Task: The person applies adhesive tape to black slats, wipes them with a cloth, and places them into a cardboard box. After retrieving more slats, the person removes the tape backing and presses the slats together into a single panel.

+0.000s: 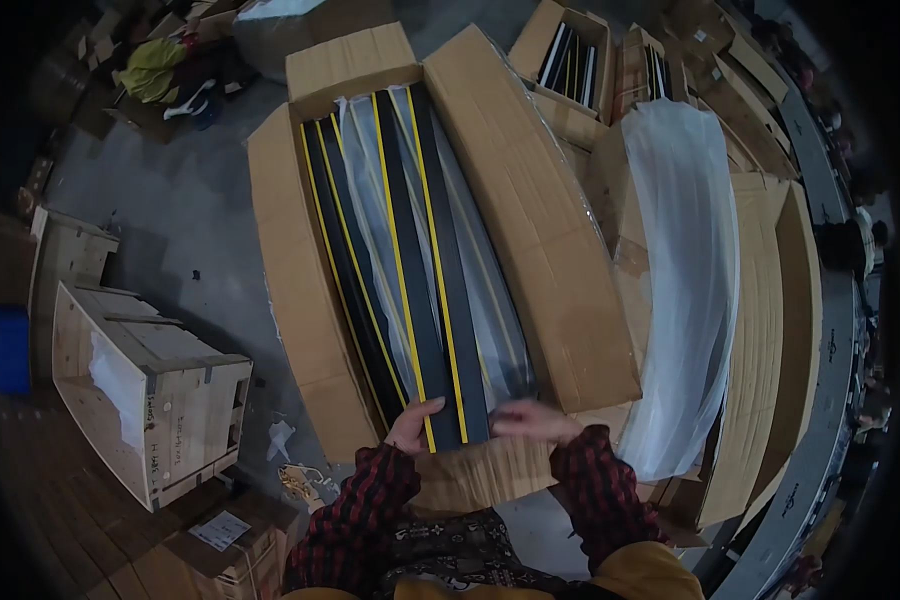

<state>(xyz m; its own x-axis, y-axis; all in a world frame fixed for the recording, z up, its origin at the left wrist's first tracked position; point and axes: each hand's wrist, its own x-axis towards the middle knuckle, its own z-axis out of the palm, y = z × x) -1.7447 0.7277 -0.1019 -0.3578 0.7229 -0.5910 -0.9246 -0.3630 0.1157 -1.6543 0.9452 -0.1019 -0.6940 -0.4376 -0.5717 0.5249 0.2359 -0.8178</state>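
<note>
Two long black strips with yellow edges, a left one [407, 260] and a right one [446, 290], lie lengthwise over the open cardboard box [283, 250]. My left hand [410, 424] is closed on the near end of the left strip, its thumb lying over the yellow edge. My right hand [532, 420] is beside the near end of the right strip, its fingers smeared by motion. Under and beside these strips, more black and yellow strips [342, 250] and translucent plastic wrap [490, 300] fill the box.
A white translucent sheet [682, 280] drapes over cartons on the right. Beyond it runs a long grey rail [832, 330]. Wooden crates [185, 420] stand on the left. A person in a yellow-green top [153, 70] is at the far left. More strips stand in a back carton [570, 65].
</note>
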